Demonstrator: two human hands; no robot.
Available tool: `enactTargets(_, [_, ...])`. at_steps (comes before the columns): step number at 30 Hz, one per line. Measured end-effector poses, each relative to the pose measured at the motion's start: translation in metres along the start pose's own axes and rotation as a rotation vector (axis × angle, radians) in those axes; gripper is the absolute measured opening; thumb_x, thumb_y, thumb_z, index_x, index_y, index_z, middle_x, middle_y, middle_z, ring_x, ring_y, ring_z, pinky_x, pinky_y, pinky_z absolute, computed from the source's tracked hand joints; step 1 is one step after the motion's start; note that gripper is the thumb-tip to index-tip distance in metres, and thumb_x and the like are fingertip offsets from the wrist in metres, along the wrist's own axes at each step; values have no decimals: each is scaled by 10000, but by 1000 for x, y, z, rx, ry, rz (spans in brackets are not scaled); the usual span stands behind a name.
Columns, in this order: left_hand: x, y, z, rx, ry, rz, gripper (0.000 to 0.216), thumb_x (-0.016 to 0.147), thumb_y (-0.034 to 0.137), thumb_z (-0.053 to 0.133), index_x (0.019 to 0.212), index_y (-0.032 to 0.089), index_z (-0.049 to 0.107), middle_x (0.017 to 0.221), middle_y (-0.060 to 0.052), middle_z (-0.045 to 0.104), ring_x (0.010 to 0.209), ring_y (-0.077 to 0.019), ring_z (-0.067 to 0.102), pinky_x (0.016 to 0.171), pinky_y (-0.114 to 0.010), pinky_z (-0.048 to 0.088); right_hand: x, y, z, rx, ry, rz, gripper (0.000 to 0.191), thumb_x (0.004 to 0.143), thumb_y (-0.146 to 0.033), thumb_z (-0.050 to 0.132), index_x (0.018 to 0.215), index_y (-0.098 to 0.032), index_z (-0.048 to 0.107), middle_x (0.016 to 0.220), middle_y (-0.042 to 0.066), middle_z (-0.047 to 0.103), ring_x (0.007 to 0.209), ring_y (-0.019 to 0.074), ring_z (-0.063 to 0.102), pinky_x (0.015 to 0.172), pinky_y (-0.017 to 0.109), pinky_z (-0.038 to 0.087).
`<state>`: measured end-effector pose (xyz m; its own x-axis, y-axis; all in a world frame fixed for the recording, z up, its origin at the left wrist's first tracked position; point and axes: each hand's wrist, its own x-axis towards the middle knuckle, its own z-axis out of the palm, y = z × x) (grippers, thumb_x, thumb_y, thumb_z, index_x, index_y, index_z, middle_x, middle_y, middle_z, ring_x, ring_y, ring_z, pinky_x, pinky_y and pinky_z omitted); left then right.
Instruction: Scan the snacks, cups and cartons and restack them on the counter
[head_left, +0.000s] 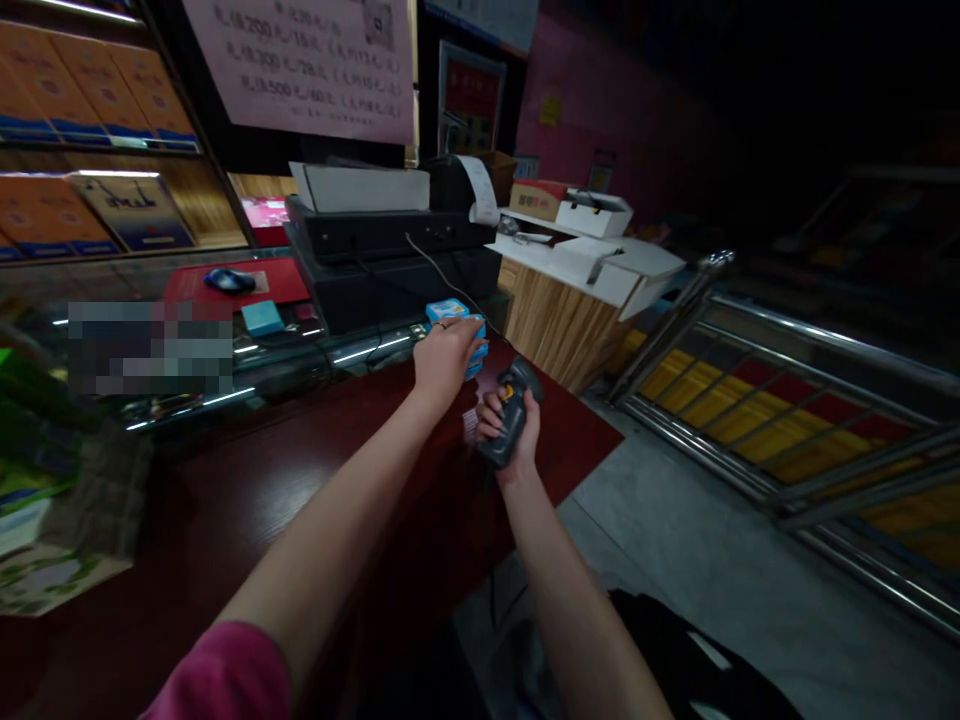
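My left hand [444, 357] reaches to the far edge of the dark red tabletop [300, 500]. Its fingers are wrapped over a small blue pack [478, 362], most of which they hide. More blue with white shows just behind the fingers; I cannot make out whether that is a separate pack. A black handheld barcode scanner [510, 425] with a yellow trigger is gripped in my right hand [526, 440]. The scanner's head points up and away, close to the right of the blue pack. A patch of pinkish light or stripes lies on the tabletop beside the scanner.
Behind the tabletop stand a black cash drawer [397, 275] and a receipt printer with paper [478, 188]. A mouse [229, 281] lies on a red mat [292, 283]. Green packages [30, 450] sit at left. A metal railing [825, 330] runs along the right.
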<state>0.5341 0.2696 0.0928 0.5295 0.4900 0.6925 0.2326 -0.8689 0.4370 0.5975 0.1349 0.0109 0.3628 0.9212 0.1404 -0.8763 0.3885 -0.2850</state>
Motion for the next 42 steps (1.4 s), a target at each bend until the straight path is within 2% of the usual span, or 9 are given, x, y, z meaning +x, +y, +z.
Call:
enactTargets(5, [-1, -2, 23, 28, -48, 15, 362, 934, 197, 656, 1284, 277, 704, 1302, -118, 727, 1221, -334, 638, 1000, -449, 526, 3, -3, 1, -33, 33, -59, 347, 808, -484, 727, 878, -251, 479, 708, -58, 385, 506, 88, 275, 374, 139, 304])
enactTargets(10, [-13, -6, 11, 120, -72, 85, 556, 931, 141, 622, 1473, 241, 542, 1430, -130, 645, 1340, -315, 566, 1081, -435, 494, -1, -3, 6, 42, 12, -58, 311, 840, -461, 714, 879, -245, 494, 729, -53, 396, 515, 86, 269, 378, 137, 317])
enactTargets(14, [-16, -15, -1, 94, -54, 70, 384, 969, 145, 560, 1339, 217, 630, 1346, -117, 683, 1292, -285, 588, 1088, -426, 492, -4, -3, 11, 35, 44, -51, 301, 851, -459, 698, 888, -240, 496, 732, -52, 392, 523, 83, 291, 385, 130, 317])
enactTargets(18, [-9, -15, 4, 128, -45, 67, 252, 985, 173, 549, 1181, 204, 705, 1230, -113, 713, 1162, -290, 617, 1006, -421, 521, -3, -2, 11, 20, 54, -22, 319, 839, -461, 708, 882, -237, 485, 719, -57, 386, 518, 74, 295, 394, 118, 314])
enactTargets(26, [-8, -11, 16, 213, -61, 107, 263, 1029, 194, 471, 1175, 173, 688, 1210, -148, 680, 1154, -308, 576, 963, -428, 515, -1, -2, 5, 10, 31, -17, 304, 830, -434, 720, 899, -248, 490, 726, -55, 418, 522, 86, 312, 399, 129, 361])
enactTargets(32, [-13, -13, 14, 244, -9, 128, 266, 996, 174, 549, 1237, 180, 662, 1265, -142, 682, 1189, -310, 596, 981, -437, 530, -2, -2, 6, 10, -6, 0, 268, 836, -382, 733, 901, -244, 513, 736, -57, 440, 525, 74, 358, 416, 131, 389])
enactTargets(35, [-35, -17, 4, 271, 22, 180, 384, 996, 229, 582, 1376, 172, 596, 1399, -149, 633, 1302, -305, 564, 1052, -442, 516, -7, -1, 13, -25, 18, 3, 274, 808, -347, 760, 895, -239, 524, 735, -60, 442, 521, 68, 362, 408, 123, 390])
enactTargets(37, [-66, -26, -12, 301, -4, 231, 387, 1021, 240, 534, 1401, 191, 589, 1401, -135, 641, 1323, -277, 570, 1075, -430, 510, -11, 1, 19, -61, 27, 30, 292, 789, -351, 776, 869, -235, 520, 729, -60, 430, 510, 69, 335, 383, 123, 375])
enactTargets(42, [-173, -43, -88, 320, -109, 342, 387, 1011, 186, 497, 1375, 254, 609, 1318, -71, 699, 1269, -201, 622, 1084, -381, 526, -24, 21, 37, -191, 8, 191, 280, 818, -387, 743, 810, -243, 503, 717, -51, 391, 493, 80, 231, 323, 122, 254])
